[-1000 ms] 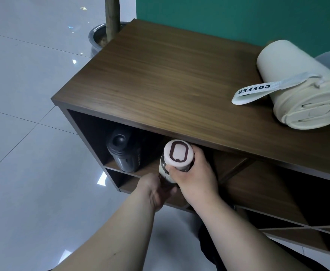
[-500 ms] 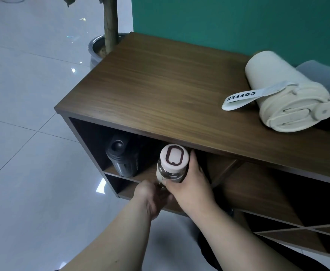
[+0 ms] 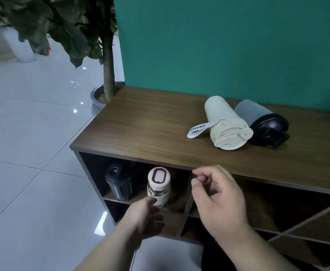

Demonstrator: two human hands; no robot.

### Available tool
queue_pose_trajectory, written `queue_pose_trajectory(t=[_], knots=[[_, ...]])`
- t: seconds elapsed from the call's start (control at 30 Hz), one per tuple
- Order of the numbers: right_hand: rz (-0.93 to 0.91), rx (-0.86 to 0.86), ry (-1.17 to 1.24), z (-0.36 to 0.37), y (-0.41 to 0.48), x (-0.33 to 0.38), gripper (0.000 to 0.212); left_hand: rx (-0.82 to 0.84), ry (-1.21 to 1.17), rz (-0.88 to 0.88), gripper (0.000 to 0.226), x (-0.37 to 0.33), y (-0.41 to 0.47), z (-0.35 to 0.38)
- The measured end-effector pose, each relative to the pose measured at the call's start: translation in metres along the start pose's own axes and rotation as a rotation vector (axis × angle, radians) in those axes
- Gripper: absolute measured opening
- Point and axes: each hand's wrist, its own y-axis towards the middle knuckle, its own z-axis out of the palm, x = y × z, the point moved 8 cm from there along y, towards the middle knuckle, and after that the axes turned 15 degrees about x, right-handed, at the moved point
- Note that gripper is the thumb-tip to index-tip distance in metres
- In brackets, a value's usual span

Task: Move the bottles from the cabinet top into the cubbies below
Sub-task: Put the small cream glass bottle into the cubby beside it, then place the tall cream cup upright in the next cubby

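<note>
A clear bottle with a cream lid [image 3: 158,184] stands upright in the top-left cubby, beside a dark bottle [image 3: 118,184] on the same shelf. My left hand [image 3: 143,218] hovers just below and in front of the clear bottle, fingers apart, holding nothing. My right hand [image 3: 216,196] is to its right, off the bottle, fingers loosely curled and empty. On the cabinet top [image 3: 150,126] lie two more bottles on their sides: a cream one with a COFFEE strap [image 3: 226,122] and a grey one with a black lid [image 3: 261,122].
The cabinet stands against a green wall [image 3: 228,42]. A potted tree [image 3: 107,61] rises at its left end. Glossy white floor tiles [image 3: 29,153] spread to the left. Diagonal-divided cubbies [image 3: 297,222] lie at the lower right.
Both hands have let go of the clear bottle, which now stands in the cubby. The right hand pulled away to the right. The view lifted and backed off, revealing the grey bottle.
</note>
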Motion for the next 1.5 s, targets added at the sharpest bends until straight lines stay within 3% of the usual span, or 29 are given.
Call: queue_pose_trajectory(t=[0.07, 0.2, 0.37, 0.63, 0.77, 0.87, 1.07, 1.3, 1.43, 1.5], knots=[[0.006, -0.122, -0.007, -0.033, 0.005, -0.003, 0.029, 0.022, 0.01, 0.049, 0.039, -0.002, -0.016, 0.005], [0.256, -0.233, 0.04, -0.071, 0.022, -0.042, 0.082, 0.031, -0.015, 0.114, 0.032, -0.002, -0.032, 0.017], [0.425, -0.192, 0.073, -0.073, 0.047, -0.063, 0.103, 0.074, -0.08, 0.158, 0.037, -0.01, -0.024, 0.041], [0.47, -0.226, -0.031, -0.059, 0.085, -0.062, 0.112, 0.164, -0.024, 0.153, 0.034, -0.025, 0.017, 0.07], [0.458, -0.264, -0.035, -0.055, 0.09, -0.061, 0.096, 0.216, 0.0, 0.126, 0.033, -0.024, 0.026, 0.079], [0.433, -0.235, 0.034, -0.061, 0.083, -0.061, 0.086, 0.251, 0.024, 0.095, 0.034, -0.022, 0.025, 0.086], [0.314, -0.114, 0.307, -0.071, 0.036, -0.054, 0.087, 0.287, 0.106, 0.119, 0.033, -0.021, 0.011, 0.104], [0.064, 0.086, 0.58, -0.124, -0.021, -0.053, 0.081, 0.328, 0.023, 0.148, 0.065, -0.016, -0.003, 0.135], [0.072, 0.271, 0.661, -0.141, -0.037, -0.072, 0.087, 0.462, -0.072, 0.087, 0.099, 0.001, -0.005, 0.141], [0.118, 0.388, 0.588, -0.136, -0.04, -0.087, 0.087, 0.481, -0.183, 0.041, 0.104, 0.013, -0.003, 0.141]])
